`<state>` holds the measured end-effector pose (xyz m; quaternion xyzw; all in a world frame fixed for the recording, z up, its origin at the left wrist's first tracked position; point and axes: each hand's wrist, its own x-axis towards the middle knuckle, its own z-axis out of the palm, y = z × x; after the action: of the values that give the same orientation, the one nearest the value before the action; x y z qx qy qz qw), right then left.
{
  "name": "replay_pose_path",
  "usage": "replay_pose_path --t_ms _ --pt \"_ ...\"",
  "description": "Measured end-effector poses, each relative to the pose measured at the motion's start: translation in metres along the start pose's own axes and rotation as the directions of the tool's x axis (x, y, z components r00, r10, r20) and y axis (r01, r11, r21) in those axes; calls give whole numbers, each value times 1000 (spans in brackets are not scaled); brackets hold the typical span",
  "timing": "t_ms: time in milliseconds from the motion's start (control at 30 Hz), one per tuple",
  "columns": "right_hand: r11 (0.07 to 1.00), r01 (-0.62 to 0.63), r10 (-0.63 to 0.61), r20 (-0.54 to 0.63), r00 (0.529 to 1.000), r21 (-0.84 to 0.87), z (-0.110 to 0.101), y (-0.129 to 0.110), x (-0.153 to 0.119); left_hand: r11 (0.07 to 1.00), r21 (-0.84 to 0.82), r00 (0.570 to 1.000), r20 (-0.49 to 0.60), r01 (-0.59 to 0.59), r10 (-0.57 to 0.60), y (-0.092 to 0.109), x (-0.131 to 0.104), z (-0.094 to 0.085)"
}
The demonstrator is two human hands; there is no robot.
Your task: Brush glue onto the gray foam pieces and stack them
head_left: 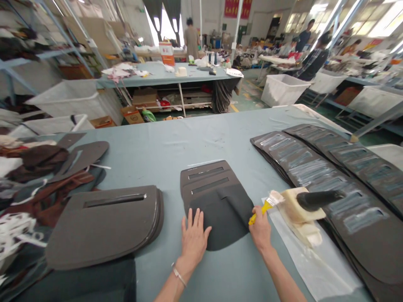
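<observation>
Left hand (193,237) flat on the dark panel (217,201), fingers (189,218) spread wide, gripping nothing, pressing near the panel's left edge. Right hand (260,228) just beside the panel's right edge, fingers curled tight round a yellow-handled brush (266,204), bristles pointing up and right. Panel lying mid-bench (176,142), two slots at its far end, a darker flap over its near half. Glue pot (299,205) just right of the brush, on a clear sheet (315,260), dark handle (319,199) poking out. Stack of panels (103,226) to the left. Rows of glued panels (330,176) fanned out on the right. Scraps (31,180) heaped at far left.
</observation>
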<state>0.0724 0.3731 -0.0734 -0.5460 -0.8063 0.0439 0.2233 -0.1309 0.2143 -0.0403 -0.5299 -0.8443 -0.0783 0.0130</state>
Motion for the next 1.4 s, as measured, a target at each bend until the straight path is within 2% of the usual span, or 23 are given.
replay_pose_path --t_ms 267,367,433,500,567,633,700,833,967,1100,1267,1400 --pt "998 66 -66 16 998 17 -2 13 5 1000 -5 1000 2 17 -17 -22 -7 6" --pt "997 81 -81 34 996 16 -3 17 8 999 -47 1000 7 17 -17 -27 -6 5" --pt "995 96 -96 6 995 2 -3 17 14 994 -96 999 -12 43 -44 -27 -6 4" --pt "995 99 -99 -34 995 0 -2 14 25 979 -155 989 -49 131 -140 -27 -3 3" --pt "996 86 -84 -52 995 32 0 6 40 936 -201 948 -72 289 -309 -27 2 3" --pt "994 75 -72 -31 997 85 4 -4 59 876 -220 891 -58 429 -451 -28 11 4" --pt "990 63 -67 26 997 130 11 -13 76 847 -232 867 -30 478 -497 -29 20 5" --pt "981 30 -60 154 986 192 29 -19 92 844 -279 875 -30 457 -483 -33 35 10" --pt "982 4 -33 156 987 186 39 -16 85 845 -310 876 -70 436 -478 -39 39 17" --pt "978 3 -34 144 989 207 39 -13 79 852 -340 888 -90 399 -452 -42 39 20" --pt "969 4 -48 172 984 245 37 -8 86 865 -302 894 -77 400 -441 -41 38 23" --pt "967 45 -81 134 988 251 23 -13 88 868 -312 896 -96 387 -434 -38 40 23"
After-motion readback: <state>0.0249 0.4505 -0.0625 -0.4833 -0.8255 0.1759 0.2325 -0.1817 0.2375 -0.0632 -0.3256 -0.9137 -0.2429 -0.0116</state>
